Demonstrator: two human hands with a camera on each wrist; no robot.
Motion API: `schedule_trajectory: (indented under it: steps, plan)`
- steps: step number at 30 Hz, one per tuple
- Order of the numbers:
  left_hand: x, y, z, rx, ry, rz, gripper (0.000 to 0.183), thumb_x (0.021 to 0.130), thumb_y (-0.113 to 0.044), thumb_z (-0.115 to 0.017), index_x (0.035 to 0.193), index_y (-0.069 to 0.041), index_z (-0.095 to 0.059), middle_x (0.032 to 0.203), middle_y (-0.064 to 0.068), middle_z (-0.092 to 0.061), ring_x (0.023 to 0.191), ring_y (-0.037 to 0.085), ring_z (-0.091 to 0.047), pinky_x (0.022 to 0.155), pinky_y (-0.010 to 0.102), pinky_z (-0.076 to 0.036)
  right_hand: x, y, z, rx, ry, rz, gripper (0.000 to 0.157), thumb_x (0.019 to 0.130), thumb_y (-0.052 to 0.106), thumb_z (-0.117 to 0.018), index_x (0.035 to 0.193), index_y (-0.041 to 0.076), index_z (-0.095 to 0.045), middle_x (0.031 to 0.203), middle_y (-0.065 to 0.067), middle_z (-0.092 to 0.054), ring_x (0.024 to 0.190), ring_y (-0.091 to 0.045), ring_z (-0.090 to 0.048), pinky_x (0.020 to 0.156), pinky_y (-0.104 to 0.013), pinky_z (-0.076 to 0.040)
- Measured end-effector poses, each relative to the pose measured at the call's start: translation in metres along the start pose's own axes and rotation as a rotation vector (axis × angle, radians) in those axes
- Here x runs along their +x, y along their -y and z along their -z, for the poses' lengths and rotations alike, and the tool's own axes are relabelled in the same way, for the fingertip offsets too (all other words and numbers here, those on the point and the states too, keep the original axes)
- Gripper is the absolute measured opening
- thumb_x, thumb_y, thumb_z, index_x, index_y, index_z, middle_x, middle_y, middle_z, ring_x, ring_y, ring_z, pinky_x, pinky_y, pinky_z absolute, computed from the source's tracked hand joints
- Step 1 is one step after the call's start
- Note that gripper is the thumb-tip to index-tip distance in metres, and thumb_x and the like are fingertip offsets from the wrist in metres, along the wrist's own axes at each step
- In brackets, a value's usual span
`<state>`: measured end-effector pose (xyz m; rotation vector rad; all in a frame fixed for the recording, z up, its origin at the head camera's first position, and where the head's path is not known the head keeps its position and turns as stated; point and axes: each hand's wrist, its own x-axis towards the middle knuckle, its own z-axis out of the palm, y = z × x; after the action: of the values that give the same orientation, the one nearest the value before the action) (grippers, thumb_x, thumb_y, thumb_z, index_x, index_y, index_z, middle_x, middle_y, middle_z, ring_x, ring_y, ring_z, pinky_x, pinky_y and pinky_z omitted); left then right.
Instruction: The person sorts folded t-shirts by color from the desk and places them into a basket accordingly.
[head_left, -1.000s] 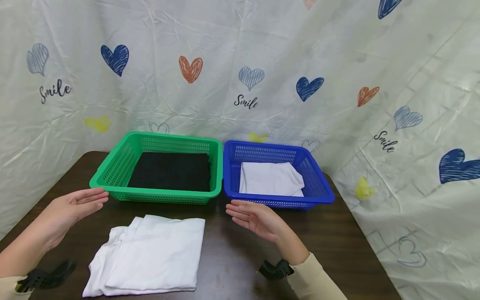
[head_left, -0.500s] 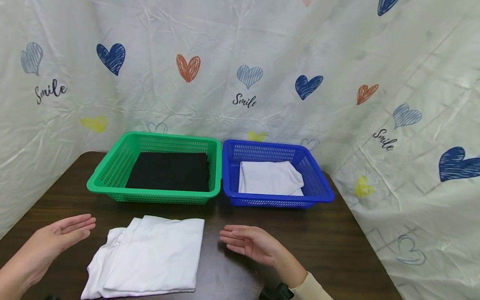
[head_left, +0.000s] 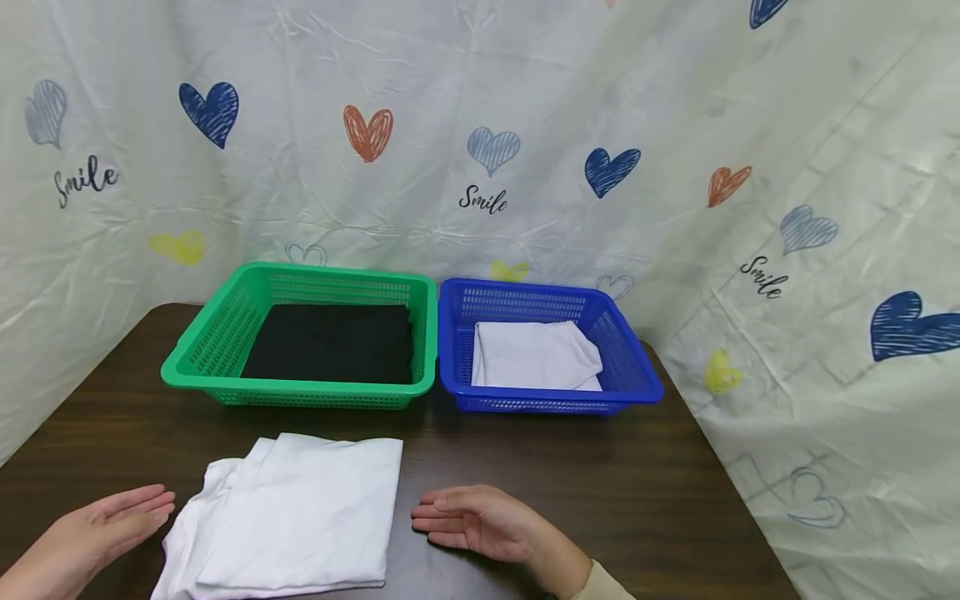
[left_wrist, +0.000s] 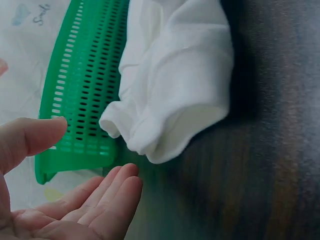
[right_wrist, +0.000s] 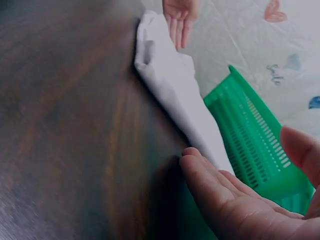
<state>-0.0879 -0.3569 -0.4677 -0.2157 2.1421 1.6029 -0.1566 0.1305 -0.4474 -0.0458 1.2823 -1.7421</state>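
1. Work item: the white cloth (head_left: 300,508) lies folded on the table (head_left: 600,483), in front of the green basket (head_left: 322,387). Its left edge is uneven, with layers offset; its right edge is straighter. The flat lay probably keeps the folds in order and leaves both side edges accessible.
2. Containers: the green basket and the blue basket (head_left: 555,396) stand side by side at the back of the table, before a patterned sheet (head_left: 420,192). Whether their rims touch cannot be told. This placement appears to reserve the front of the table for handling.
3. Contents: a black cloth (head_left: 330,342) lies flat in the green basket; a second white cloth (head_left: 532,354) lies folded in the blue basket. The arrangement seems to separate dark from white.
4. Left hand (head_left: 105,525): positioned just beside the uneven edge, fingers straight and close together, pointing toward the cloth. The left wrist view shows the thumb spread away from the fingers. It holds nothing.
5. Right hand (head_left: 480,521): positioned beyond the opposite edge, fingers extended toward the cloth, palm turned inward. It grips nothing; the head view shows a gap to the cloth.
6. Clearance: whether either hand rests on the table cannot be determined.
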Motion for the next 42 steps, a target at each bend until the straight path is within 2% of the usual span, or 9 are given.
schedule_trajectory:
  steps: [3,5,8,13,23,29,33,38,42]
  plan:
    - [-0.001,0.003,-0.002,0.022,-0.015,0.047,0.078,0.107,-0.033,-0.044,0.148,0.022,-0.008,0.135,-0.002,-0.064,0.101,-0.018,-0.057,0.083,0.012,-0.053,0.001,-0.002,-0.002,-0.001,0.012,-0.003,0.056,0.102,0.014,-0.052,0.147,-0.014,-0.034,0.148,-0.027,-0.047,0.131,-0.026,-0.057,0.114,-0.04,-0.043]
    - [0.001,0.001,-0.006,0.05,-0.038,0.098,0.082,0.105,-0.04,-0.046,0.149,0.021,-0.012,0.143,0.019,-0.057,0.103,-0.009,-0.063,0.084,0.018,-0.056,0.001,-0.002,-0.003,0.0,0.005,-0.003,0.055,0.102,0.014,-0.052,0.146,-0.014,-0.035,0.147,-0.027,-0.048,0.131,-0.026,-0.057,0.114,-0.041,-0.042]
    - [0.002,-0.002,-0.014,0.073,-0.067,0.15,0.085,0.104,-0.045,-0.047,0.147,0.022,-0.017,0.149,0.031,-0.043,0.104,0.001,-0.067,0.086,0.026,-0.059,0.003,-0.002,-0.004,-0.003,-0.007,0.007,0.054,0.102,0.013,-0.052,0.145,-0.014,-0.036,0.146,-0.027,-0.05,0.13,-0.027,-0.058,0.114,-0.042,-0.042]
    - [-0.001,-0.003,-0.021,0.073,-0.091,0.166,0.086,0.103,-0.046,-0.049,0.146,0.023,-0.019,0.149,0.034,-0.041,0.101,0.0,-0.068,0.088,0.032,-0.06,0.008,-0.002,-0.009,-0.021,-0.021,0.003,0.051,0.102,0.012,-0.053,0.144,-0.014,-0.039,0.143,-0.026,-0.053,0.128,-0.026,-0.06,0.112,-0.041,-0.045]
    - [-0.003,-0.006,-0.027,0.038,-0.083,0.188,0.089,0.101,-0.049,-0.05,0.148,0.02,-0.019,0.15,0.033,-0.041,0.112,0.018,-0.069,0.089,0.034,-0.059,0.02,0.001,-0.011,-0.071,-0.052,0.017,0.051,0.101,0.011,-0.052,0.144,-0.013,-0.039,0.142,-0.026,-0.054,0.126,-0.025,-0.061,0.111,-0.041,-0.046]
    - [-0.003,-0.003,-0.026,0.01,-0.06,0.177,0.087,0.102,-0.048,-0.049,0.151,0.017,-0.016,0.152,0.031,-0.04,0.111,0.012,-0.068,0.087,0.028,-0.059,0.027,0.0,-0.017,-0.072,-0.063,0.032,0.049,0.1,0.01,-0.053,0.142,-0.013,-0.042,0.139,-0.025,-0.057,0.126,-0.027,-0.061,0.115,-0.046,-0.042]
    - [-0.001,-0.002,-0.028,-0.03,-0.071,0.213,0.09,0.101,-0.049,-0.052,0.15,0.018,-0.016,0.153,0.035,-0.034,0.108,0.012,-0.068,0.088,0.031,-0.059,0.032,-0.001,-0.024,-0.087,-0.091,0.033,0.046,0.1,0.009,-0.054,0.14,-0.012,-0.045,0.131,-0.019,-0.064,0.121,-0.025,-0.063,0.114,-0.047,-0.043]
    - [0.001,-0.003,-0.033,-0.038,-0.09,0.238,0.091,0.1,-0.047,-0.055,0.148,0.02,-0.018,0.154,0.039,-0.026,0.11,0.019,-0.067,0.09,0.036,-0.059,0.037,0.0,-0.031,-0.097,-0.122,0.028,0.044,0.099,0.007,-0.054,0.139,-0.011,-0.047,0.12,-0.01,-0.069,0.113,-0.02,-0.064,0.114,-0.048,-0.043]
    - [0.003,-0.004,-0.037,-0.024,-0.082,0.25,0.092,0.1,-0.048,-0.053,0.146,0.022,-0.017,0.153,0.042,-0.02,0.115,0.033,-0.064,0.092,0.042,-0.058,0.041,0.0,-0.034,-0.096,-0.121,0.035,0.044,0.099,0.006,-0.054,0.139,-0.012,-0.047,0.118,-0.009,-0.067,0.11,-0.019,-0.063,0.115,-0.049,-0.041]
